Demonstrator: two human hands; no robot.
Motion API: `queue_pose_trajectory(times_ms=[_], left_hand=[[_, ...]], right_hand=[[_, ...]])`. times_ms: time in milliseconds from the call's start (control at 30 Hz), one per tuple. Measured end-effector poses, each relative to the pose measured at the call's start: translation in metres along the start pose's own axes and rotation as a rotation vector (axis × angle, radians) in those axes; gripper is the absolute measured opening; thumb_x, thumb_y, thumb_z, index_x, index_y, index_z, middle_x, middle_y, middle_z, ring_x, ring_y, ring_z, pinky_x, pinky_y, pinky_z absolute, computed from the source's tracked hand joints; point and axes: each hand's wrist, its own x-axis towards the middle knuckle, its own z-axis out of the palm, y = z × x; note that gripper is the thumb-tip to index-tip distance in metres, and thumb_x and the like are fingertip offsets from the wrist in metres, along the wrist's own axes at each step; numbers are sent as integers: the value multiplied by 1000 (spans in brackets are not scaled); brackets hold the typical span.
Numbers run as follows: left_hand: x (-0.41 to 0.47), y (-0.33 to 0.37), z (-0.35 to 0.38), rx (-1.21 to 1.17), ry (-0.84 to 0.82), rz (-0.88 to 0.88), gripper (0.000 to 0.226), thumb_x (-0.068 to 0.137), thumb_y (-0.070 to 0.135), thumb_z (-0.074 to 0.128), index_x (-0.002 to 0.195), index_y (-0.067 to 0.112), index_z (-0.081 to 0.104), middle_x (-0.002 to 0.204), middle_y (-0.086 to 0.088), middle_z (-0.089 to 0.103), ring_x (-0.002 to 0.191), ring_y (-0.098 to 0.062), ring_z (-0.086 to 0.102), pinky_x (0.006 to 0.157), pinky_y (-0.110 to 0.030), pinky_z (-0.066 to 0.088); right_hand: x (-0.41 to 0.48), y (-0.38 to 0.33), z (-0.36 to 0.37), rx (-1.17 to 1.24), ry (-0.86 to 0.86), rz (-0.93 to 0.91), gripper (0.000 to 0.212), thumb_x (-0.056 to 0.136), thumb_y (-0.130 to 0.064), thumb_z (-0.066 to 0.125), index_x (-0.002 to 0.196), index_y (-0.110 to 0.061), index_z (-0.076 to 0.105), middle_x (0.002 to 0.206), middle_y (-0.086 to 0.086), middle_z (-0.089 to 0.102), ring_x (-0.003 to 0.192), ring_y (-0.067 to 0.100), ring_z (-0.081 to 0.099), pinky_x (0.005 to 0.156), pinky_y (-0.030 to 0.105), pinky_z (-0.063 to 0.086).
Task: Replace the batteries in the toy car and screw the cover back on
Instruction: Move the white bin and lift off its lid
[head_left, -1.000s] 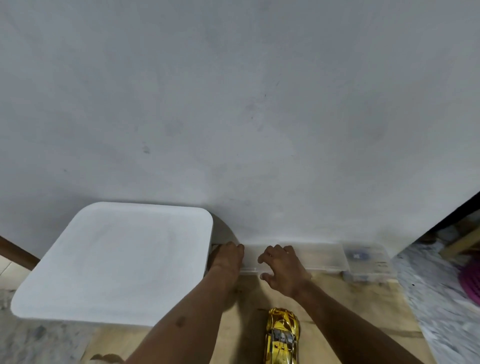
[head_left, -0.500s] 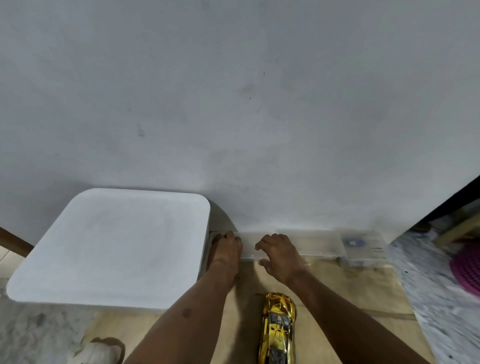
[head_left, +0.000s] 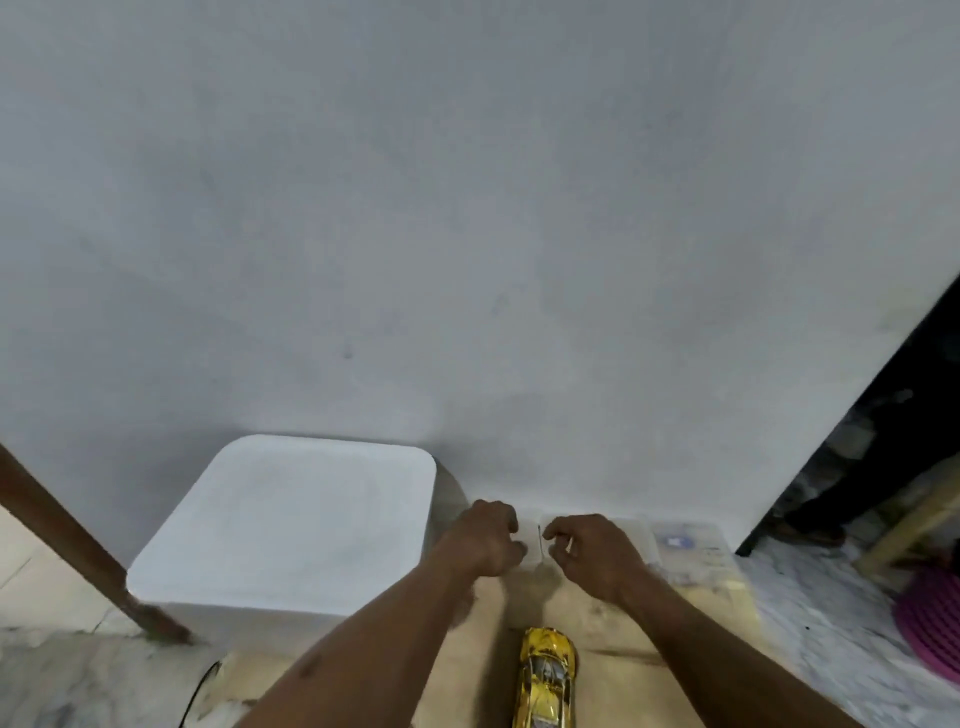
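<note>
Head view: both forearms reach forward from the near edge toward the base of a pale wall.
Left hand (head_left: 485, 538): curled into a loose fist, knuckles up, by the left end of a clear plastic box; whether it grips anything cannot be told.
Right hand (head_left: 589, 553): fingers bent and pinched together, with a thin dark rod (head_left: 540, 543) standing upright just at the fingertips; contact looks likely, but the blur leaves it unsure.
Clear plastic box (head_left: 636, 535): a low, see-through case lying along the foot of the wall, just beyond and partly behind the right hand.
Second clear box (head_left: 691, 548): touching or just beside the right end of the first, with a blue round mark on its top.
Toy car (head_left: 546, 675): shiny yellow-gold, resting on the wooden board between the two forearms, nearer than both hands, its length running near to far; neither hand touches it.
Wooden board (head_left: 675, 613): light tan surface under the car and boxes.
White tub (head_left: 283, 525): a large square white container to the left of the left hand.
Far right: a pink round woven item (head_left: 930, 618) on the mottled floor.
</note>
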Motion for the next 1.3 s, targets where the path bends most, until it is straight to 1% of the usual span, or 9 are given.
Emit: queue_pose_trajectory(times_ms=[133,333,467,700,933,1033,1100,1167,1300], left_hand=[[-28,-9,-43,-62,131,21,32,86,40,63,112,22,65,112,-3,69,109,-19,61,94,-32,49],[-56,-72,-104,-66,297,-77,26,84,40,63,107,27,64,109,-1,63,99,-18,62,89,-30,50],[-71,-125,-130,-49,353,-173,28,86,39,63,111,26,63,113,-1,61,103,-19,61,89,-30,50],[-93,-220,-144,39,399,-337,35,89,38,58,122,24,58,128,1,57,122,-20,53,95,-29,43],[-97,-281,-140,52,309,-530,49,91,37,52,133,11,47,131,-9,46,124,-30,47,97,-39,44],[-94,-296,-135,-71,219,-594,56,92,43,49,138,10,43,138,-11,47,129,-31,46,104,-40,42],[-91,-301,-134,-189,198,-599,55,92,40,50,137,8,46,138,-14,51,127,-32,49,102,-37,44],[-87,-306,-135,-274,235,-610,53,91,37,52,134,5,51,135,-16,54,124,-34,52,99,-36,45],[-82,-308,-141,-416,301,-653,49,92,31,55,131,0,53,133,-19,55,121,-36,54,96,-36,47]], right_hand=[[-7,-29,-29,43,29,12,15,89,-32,62,102,-34,70,80,-18,66,75,2,57,74,23,47],[1,-79,-42,105,45,1,12,86,-34,62,96,-35,68,80,-15,69,76,1,63,77,27,53],[12,-112,-34,121,50,19,13,86,-35,64,98,-34,68,86,-13,69,77,3,61,69,21,47],[38,-160,-1,92,27,105,28,87,-43,63,111,-29,64,97,-5,69,88,15,65,78,28,53],[67,-179,29,147,-5,279,65,84,-51,64,138,-16,50,125,8,65,111,27,63,90,34,52],[72,-186,36,239,-29,355,56,82,-43,69,128,-13,56,113,7,67,94,26,69,66,34,60],[73,-189,39,303,-32,390,33,81,-35,72,103,-12,62,91,3,68,76,21,69,48,27,54],[75,-190,42,349,-39,408,28,80,-31,73,93,-6,68,79,3,68,67,19,67,50,27,55],[80,-189,45,392,-39,431,28,79,-30,76,92,-6,68,82,5,68,70,18,65,58,25,52]])
